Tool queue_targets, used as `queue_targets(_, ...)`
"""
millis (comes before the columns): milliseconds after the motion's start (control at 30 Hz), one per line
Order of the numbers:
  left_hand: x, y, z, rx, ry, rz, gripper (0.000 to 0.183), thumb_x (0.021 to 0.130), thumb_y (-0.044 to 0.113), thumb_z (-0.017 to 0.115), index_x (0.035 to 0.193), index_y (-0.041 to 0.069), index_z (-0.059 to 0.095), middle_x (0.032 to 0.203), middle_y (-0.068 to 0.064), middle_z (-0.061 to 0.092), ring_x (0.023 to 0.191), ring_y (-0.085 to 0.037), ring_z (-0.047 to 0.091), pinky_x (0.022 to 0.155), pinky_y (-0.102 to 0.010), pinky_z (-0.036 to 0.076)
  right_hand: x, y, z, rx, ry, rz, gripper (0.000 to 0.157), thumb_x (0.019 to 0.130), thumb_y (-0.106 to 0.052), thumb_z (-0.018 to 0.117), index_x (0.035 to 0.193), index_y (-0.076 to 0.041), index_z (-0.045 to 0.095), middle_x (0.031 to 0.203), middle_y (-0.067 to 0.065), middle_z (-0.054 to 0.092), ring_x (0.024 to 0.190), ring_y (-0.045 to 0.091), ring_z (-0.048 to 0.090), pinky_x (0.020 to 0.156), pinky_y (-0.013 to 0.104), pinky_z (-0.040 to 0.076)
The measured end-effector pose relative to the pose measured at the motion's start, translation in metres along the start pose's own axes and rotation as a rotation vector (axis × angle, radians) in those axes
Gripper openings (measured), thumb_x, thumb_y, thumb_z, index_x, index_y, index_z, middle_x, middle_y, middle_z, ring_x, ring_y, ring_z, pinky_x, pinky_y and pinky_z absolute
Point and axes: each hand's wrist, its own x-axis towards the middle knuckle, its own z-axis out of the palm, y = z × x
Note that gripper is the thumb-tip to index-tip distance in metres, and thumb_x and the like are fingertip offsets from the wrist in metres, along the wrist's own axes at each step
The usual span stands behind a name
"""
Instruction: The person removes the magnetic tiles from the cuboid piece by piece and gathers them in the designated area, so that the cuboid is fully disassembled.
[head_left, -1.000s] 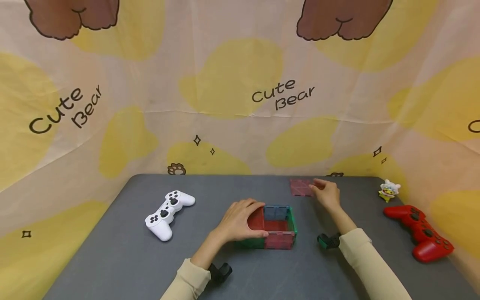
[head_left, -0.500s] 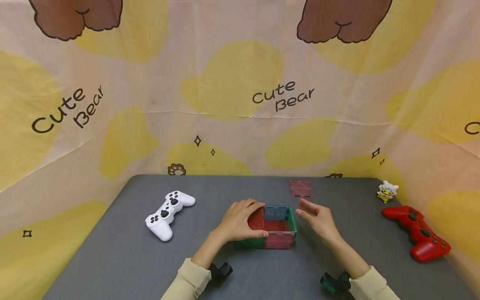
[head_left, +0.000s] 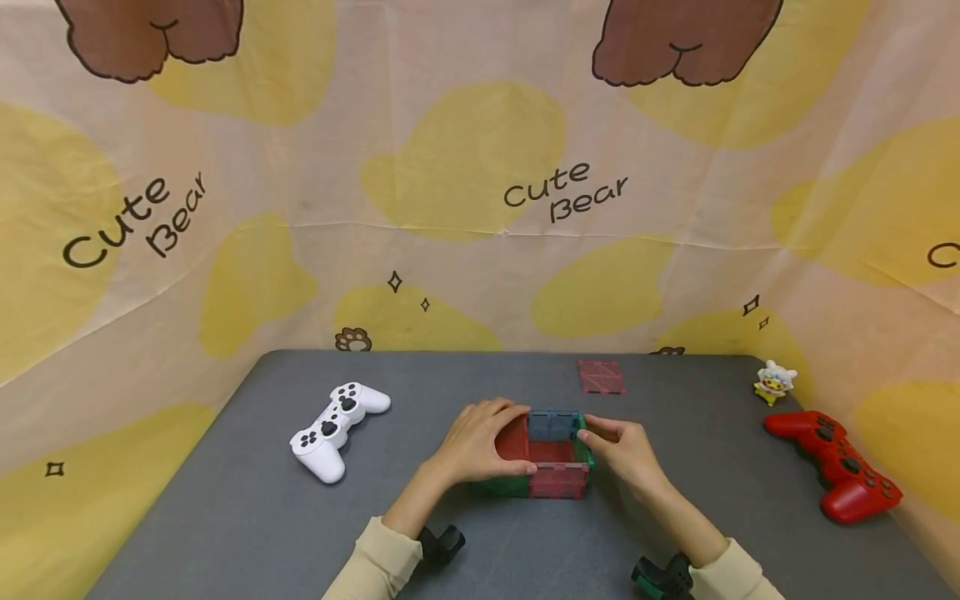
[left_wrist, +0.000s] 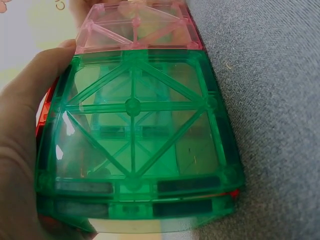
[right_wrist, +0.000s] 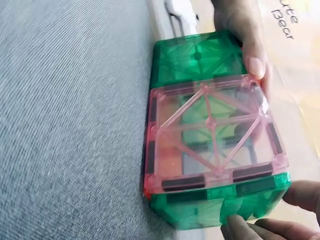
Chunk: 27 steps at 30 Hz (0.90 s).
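Closing in with the right hand [head_left: 622,450], pinching the green end tile [right_wrist: 195,212], gripping the magnetic-tile box [head_left: 558,481] on the table [head_left: 232,500] with the left hand [head_left: 480,437], probably handling light, stiff, slick plastic, best held by both ends.

**One wide view from above, two close ones from either end**

The head view looks forward and down from above and behind the left grip [head_left: 480,437] and right grip [head_left: 622,450], far enough back to take in the bench [head_left: 225,517] around them and the backdrop [head_left: 465,167] beyond. The left wrist view sits close, just behind the left grip, facing along the near side of the tile box [head_left: 558,482] toward the right grip; a green panel [left_wrist: 132,107] fills most of it. The right wrist view, also close, faces the opposite way, toward the left grip, with a pink panel [right_wrist: 210,122] foremost. Both wrist views lie sideways, the bench running up one edge. They share the green panel, the pink panel and part of the left grip.
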Motion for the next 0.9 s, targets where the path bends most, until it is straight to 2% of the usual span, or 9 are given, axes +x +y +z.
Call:
queue_targets(133, 0.000, 0.000, 0.000, -0.003, -0.004, 0.000, 0.076, 0.071, 0.063, 0.064, 0.134, 0.024, 0.048, 0.126, 0.003, 0.052, 0.107, -0.015, 0.051, 0.086, -0.036, 0.039, -0.002, -0.004, 0.002, -0.016, -0.014, 0.010, 0.049, 0.086, -0.016, 0.063, 0.128, 0.006, 0.050, 0.121, 0.024, 0.058, 0.110, 0.032, 0.058, 0.088, 0.042, 0.048)
queue_targets(333, 0.000, 0.000, -0.001, 0.004, 0.000, -0.003, 0.076, 0.070, 0.064, 0.064, 0.134, 0.025, 0.048, 0.126, 0.003, 0.052, 0.107, -0.015, 0.051, 0.086, -0.036, 0.039, -0.006, -0.008, 0.002, -0.031, -0.074, 0.006, 0.055, 0.084, -0.006, 0.063, 0.132, 0.010, 0.042, 0.125, 0.028, 0.053, 0.114, 0.036, 0.054, 0.086, 0.041, 0.049)
queue_targets(600, -0.001, 0.000, 0.002, -0.001, 0.002, -0.001, 0.076, 0.070, 0.064, 0.064, 0.133, 0.025, 0.048, 0.126, 0.004, 0.052, 0.108, -0.015, 0.051, 0.087, -0.036, 0.039, -0.009, -0.006, -0.001, 0.019, -0.104, -0.011, 0.051, 0.085, 0.000, 0.058, 0.131, 0.013, 0.041, 0.123, 0.031, 0.052, 0.111, 0.037, 0.056, 0.082, 0.036, 0.051)
queue_targets(767, 0.000, 0.000, 0.003, -0.014, 0.008, 0.003, 0.075, 0.070, 0.063, 0.064, 0.133, 0.025, 0.048, 0.126, 0.004, 0.052, 0.107, -0.015, 0.050, 0.086, -0.036, 0.039, -0.010, 0.000, -0.011, -0.003, -0.080, 0.015, 0.047, 0.087, 0.001, 0.055, 0.130, 0.014, 0.041, 0.122, 0.033, 0.051, 0.111, 0.038, 0.055, 0.084, 0.040, 0.050)
queue_targets(900, 0.000, -0.002, 0.003, -0.018, 0.015, 0.005, 0.076, 0.070, 0.062, 0.064, 0.133, 0.024, 0.048, 0.125, 0.004, 0.052, 0.106, -0.014, 0.050, 0.085, -0.036, 0.039, -0.011, 0.007, -0.024, -0.031, -0.121, 0.001, 0.047, 0.089, -0.001, 0.053, 0.130, 0.016, 0.039, 0.126, 0.035, 0.046, 0.114, 0.041, 0.051, 0.083, 0.043, 0.050)
